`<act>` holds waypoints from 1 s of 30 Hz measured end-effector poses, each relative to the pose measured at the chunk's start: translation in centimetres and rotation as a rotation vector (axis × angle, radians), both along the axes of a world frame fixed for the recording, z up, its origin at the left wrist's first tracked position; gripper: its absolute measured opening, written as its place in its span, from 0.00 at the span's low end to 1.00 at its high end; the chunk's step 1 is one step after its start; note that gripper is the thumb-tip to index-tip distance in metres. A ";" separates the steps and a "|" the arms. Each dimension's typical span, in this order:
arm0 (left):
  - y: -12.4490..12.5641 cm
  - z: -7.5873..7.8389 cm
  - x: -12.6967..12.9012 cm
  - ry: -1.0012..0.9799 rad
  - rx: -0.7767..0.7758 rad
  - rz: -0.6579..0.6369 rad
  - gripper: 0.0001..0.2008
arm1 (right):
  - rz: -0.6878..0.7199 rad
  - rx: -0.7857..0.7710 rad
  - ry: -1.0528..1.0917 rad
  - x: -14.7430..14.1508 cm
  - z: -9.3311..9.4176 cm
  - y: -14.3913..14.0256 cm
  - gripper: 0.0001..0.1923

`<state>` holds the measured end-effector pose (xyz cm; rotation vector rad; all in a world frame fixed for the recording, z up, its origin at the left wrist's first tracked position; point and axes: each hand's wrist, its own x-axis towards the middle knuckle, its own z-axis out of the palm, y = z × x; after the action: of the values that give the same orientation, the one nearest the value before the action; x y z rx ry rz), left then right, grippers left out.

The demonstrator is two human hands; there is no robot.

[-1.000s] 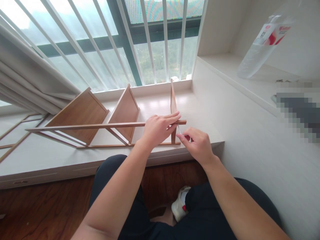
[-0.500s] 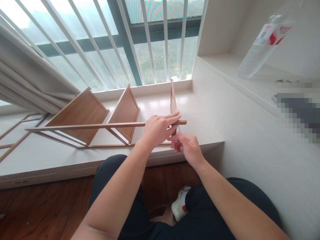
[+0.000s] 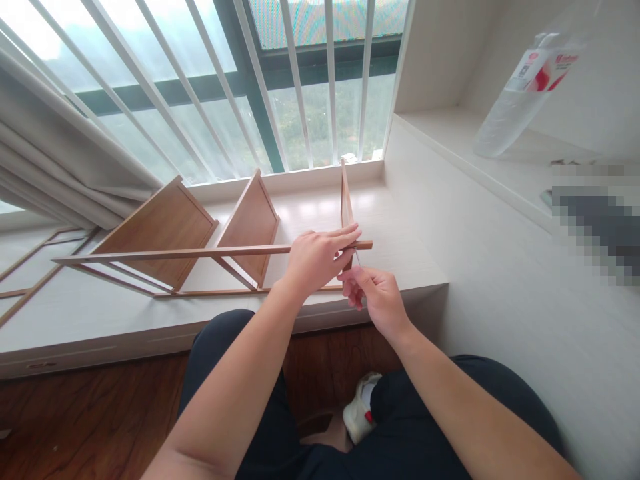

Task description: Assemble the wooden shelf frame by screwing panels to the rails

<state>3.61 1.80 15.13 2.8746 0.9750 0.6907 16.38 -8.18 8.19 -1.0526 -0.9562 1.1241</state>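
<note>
A wooden frame with three flat panels sits on a pale surface beneath a barred window, its long upper rail running left to right before the wearer. The left hand lies over that rail near its right end, fingers stretched toward the rightmost panel; whether its grip closes around the wood cannot be told. Just below, the right hand pinches a thin metal rod between thumb and forefinger, the rod reaching up to the rail. To the right, a clear bottle with a red-and-white label stands on a shelf.
</note>
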 end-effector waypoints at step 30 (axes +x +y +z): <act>-0.2 0.0 0.0 -0.022 -0.009 0.006 0.19 | -0.350 0.386 -0.758 2.2 -1.7 -0.3 0.15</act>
<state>3.60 1.58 15.15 2.8512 0.9814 0.7153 18.55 -8.51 6.52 -1.2762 -1.4364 0.2087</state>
